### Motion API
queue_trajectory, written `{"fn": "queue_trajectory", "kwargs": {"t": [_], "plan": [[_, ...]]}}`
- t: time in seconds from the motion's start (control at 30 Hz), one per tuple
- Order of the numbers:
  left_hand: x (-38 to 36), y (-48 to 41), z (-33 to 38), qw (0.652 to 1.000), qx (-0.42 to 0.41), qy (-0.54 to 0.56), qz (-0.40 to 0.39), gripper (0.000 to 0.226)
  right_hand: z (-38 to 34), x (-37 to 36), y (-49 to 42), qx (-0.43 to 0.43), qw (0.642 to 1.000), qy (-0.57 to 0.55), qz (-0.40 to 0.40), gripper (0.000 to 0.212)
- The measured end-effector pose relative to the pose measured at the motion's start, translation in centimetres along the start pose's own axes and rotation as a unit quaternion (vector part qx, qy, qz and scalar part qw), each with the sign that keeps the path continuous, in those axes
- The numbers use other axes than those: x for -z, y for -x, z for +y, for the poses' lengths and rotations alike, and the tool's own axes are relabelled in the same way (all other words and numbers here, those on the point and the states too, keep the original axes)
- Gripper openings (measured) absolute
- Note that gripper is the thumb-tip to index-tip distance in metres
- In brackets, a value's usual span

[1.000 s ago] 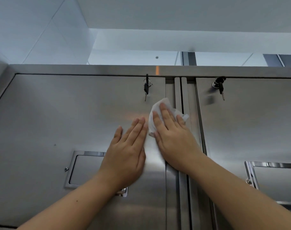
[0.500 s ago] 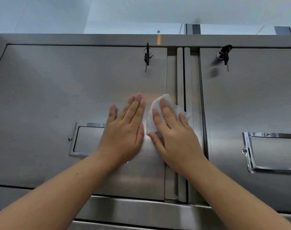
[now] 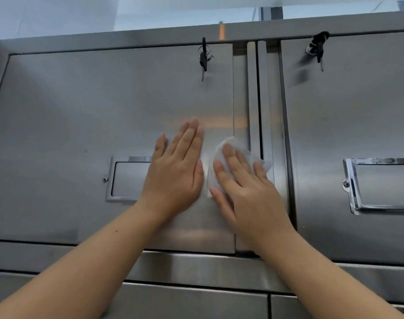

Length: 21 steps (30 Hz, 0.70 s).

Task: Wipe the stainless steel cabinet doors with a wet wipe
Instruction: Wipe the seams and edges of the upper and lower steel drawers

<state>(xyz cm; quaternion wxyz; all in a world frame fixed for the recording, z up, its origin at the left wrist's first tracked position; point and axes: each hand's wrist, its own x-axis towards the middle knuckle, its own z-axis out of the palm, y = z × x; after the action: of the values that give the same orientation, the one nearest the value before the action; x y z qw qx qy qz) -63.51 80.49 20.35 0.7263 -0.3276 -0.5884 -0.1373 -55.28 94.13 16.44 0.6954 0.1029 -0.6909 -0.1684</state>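
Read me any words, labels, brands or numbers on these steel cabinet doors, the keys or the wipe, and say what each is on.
No readable text anywhere.
Left cabinet door: bare steel, no label.
Right cabinet door: bare steel, no label.
Left key and right key: too small to show any marking.
Wet wipe under the right hand: plain white.

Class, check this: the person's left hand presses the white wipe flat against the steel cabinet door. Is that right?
No: in the head view the right hand presses the white wipe flat against the steel cabinet door.
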Motion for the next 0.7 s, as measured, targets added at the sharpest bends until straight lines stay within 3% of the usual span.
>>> {"fn": "queue_trajectory", "kwargs": {"t": [0.4, 0.7], "plan": [[0.4, 4.4, 1.4, 0.999, -0.013, -0.026, -0.03, 0.058, -0.6, 0.8, 3.5, 0.035, 0.999, 0.007, -0.015, 0.044], [0.9, 6.6, 2.3, 0.999, -0.011, -0.013, -0.039, 0.057, -3.0, 0.9, 8.0, 0.008, 1.0, -0.014, -0.012, 0.042]]}}
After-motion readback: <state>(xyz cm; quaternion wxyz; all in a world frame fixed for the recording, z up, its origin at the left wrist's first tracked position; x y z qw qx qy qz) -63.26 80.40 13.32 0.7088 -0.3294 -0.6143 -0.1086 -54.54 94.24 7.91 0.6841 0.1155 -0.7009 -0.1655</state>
